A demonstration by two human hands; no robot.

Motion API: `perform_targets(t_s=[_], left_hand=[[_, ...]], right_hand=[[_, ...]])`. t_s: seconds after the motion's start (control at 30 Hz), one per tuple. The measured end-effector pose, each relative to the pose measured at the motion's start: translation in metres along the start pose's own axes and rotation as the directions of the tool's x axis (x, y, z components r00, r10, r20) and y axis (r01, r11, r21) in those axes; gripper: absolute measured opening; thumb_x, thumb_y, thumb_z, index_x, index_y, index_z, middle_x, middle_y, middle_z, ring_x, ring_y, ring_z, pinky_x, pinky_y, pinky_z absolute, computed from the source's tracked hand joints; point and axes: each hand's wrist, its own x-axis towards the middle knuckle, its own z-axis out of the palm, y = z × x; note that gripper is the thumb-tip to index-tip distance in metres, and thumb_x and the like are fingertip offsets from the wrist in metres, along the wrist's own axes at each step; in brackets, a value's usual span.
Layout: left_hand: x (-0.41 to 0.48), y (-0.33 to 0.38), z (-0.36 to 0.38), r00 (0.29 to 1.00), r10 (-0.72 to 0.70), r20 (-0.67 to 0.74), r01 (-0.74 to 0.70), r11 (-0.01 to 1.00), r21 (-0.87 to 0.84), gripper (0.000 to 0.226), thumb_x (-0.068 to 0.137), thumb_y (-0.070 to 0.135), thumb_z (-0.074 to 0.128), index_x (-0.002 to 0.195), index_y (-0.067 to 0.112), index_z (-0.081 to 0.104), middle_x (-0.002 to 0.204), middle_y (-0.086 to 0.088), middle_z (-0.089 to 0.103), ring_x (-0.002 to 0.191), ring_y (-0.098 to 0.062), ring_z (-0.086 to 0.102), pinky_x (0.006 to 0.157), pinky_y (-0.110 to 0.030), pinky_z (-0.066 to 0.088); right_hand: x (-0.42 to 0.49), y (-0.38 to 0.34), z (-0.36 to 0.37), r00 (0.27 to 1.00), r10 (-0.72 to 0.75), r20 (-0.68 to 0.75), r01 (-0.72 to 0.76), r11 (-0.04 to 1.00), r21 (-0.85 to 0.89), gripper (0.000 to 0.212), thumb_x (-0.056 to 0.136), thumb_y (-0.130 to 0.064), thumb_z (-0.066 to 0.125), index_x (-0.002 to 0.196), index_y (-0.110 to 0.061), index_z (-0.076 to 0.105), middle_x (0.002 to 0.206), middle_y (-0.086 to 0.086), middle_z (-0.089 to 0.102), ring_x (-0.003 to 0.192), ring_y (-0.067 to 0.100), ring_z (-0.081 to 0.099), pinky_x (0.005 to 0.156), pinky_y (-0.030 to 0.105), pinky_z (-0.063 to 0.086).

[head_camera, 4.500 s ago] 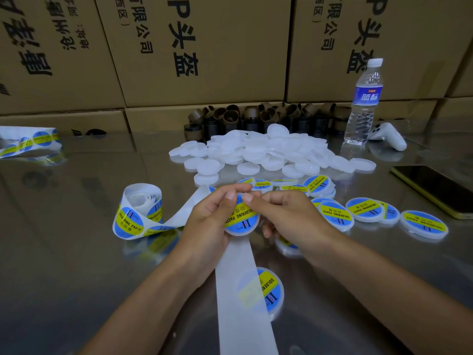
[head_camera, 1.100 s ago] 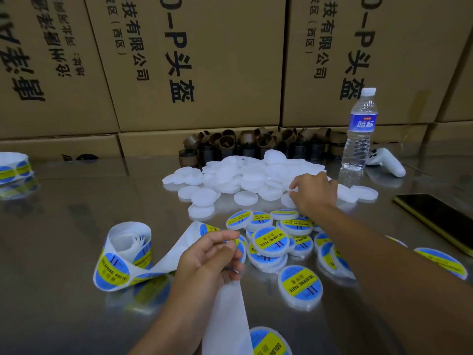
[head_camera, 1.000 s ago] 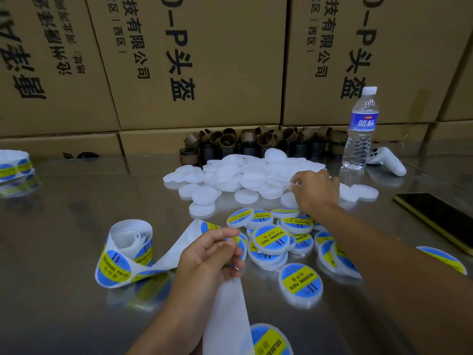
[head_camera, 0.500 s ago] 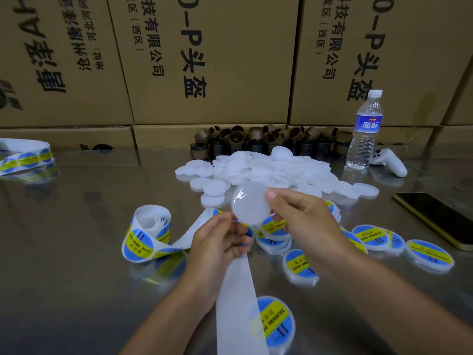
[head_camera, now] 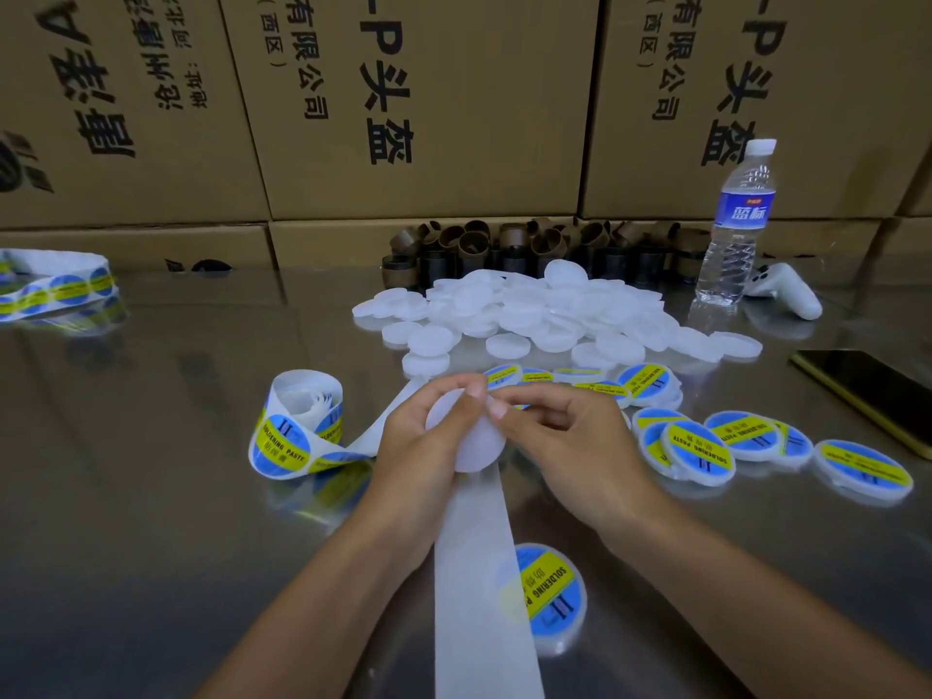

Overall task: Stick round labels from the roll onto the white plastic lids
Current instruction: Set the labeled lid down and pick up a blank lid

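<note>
1. The left hand curls round a blank white lid, held just above the table at the centre of the view.
2. The right hand meets it from the other side, fingers curled and thumb laid on the lid's upper edge. It seems to pinch the lid there, though the fingertips hide the contact.
3. The roll stands on its edge left of the hands, its blue-and-yellow labels facing outward.
4. Its white strip runs from the roll, passes under the hands and comes on toward the camera.
5. One labelled lid lies beside the strip, partly beneath it.
6. More labelled lids lie overlapping to the right of the hands.
7. A pile of blank lids sits behind the hands.
8. Brown cores stand behind the pile, against cardboard boxes.
9. A bottle stands at the far right, a phone lies nearer.
</note>
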Motion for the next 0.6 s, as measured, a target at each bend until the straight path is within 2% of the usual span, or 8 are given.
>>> perform_targets(t_s=[0.13,0.27,0.37,0.43,0.5,0.6], left_hand=[[0.002,-0.002,-0.002,1.000,0.025,-0.019,-0.024,0.999,0.030,0.012,0.080,0.028,0.064,0.085,0.020,0.071,0.095,-0.009,0.072,0.091,-0.023,0.067,0.087,-0.038,0.051],[0.007,-0.003,-0.004,0.996,0.057,-0.069,-0.056,0.998,0.020,0.016,0.092,0.017,0.057,0.082,0.019,0.070,0.077,0.005,0.067,0.070,-0.007,0.064,0.063,-0.020,0.051],[0.007,-0.001,-0.003,0.995,0.045,-0.086,-0.048,0.998,-0.039,0.013,0.091,0.014,0.056,0.086,0.015,0.068,0.069,0.009,0.068,0.063,-0.002,0.064,0.055,-0.015,0.050],[0.007,-0.001,-0.003,0.995,0.039,-0.096,-0.045,0.997,-0.061,0.013,0.092,0.013,0.055,0.086,0.014,0.067,0.066,0.010,0.067,0.058,-0.002,0.063,0.050,-0.014,0.048],[0.007,-0.001,-0.002,0.994,0.031,-0.109,-0.040,0.996,-0.079,0.014,0.092,0.013,0.056,0.086,0.015,0.067,0.070,0.006,0.067,0.059,-0.004,0.063,0.051,-0.016,0.049],[0.008,-0.002,-0.001,0.994,0.014,-0.111,-0.024,0.996,-0.087,0.011,0.092,0.015,0.056,0.089,0.014,0.067,0.086,-0.001,0.063,0.073,-0.011,0.063,0.061,-0.022,0.052]], right_hand=[[-0.003,0.005,0.001,0.998,-0.043,-0.036,0.040,0.996,-0.084,0.010,0.086,-0.021,0.067,0.078,-0.025,0.071,0.054,-0.005,0.064,0.054,0.000,0.059,0.054,0.013,0.041],[-0.005,0.013,0.002,0.988,-0.129,-0.091,0.090,0.935,-0.342,0.019,0.091,-0.018,0.056,0.075,-0.028,0.058,0.058,-0.001,0.065,0.052,0.006,0.054,0.058,0.024,0.042],[-0.005,0.019,0.004,0.984,-0.174,-0.043,0.123,0.834,-0.538,0.016,0.088,-0.016,0.057,0.082,-0.029,0.049,0.055,-0.005,0.061,0.059,0.007,0.053,0.061,0.024,0.042],[-0.003,0.020,0.006,0.988,-0.150,-0.032,0.105,0.817,-0.567,0.016,0.086,-0.019,0.058,0.089,-0.030,0.047,0.059,-0.007,0.062,0.068,0.011,0.056,0.068,0.032,0.046],[-0.001,0.020,0.006,0.991,-0.129,-0.029,0.089,0.815,-0.573,0.017,0.083,-0.021,0.059,0.089,-0.031,0.046,0.054,-0.013,0.060,0.070,0.011,0.056,0.068,0.032,0.046],[0.002,0.018,0.007,0.994,-0.103,-0.043,0.062,0.832,-0.551,0.021,0.079,-0.020,0.064,0.089,-0.031,0.049,0.050,-0.020,0.058,0.062,0.003,0.054,0.066,0.029,0.046]])
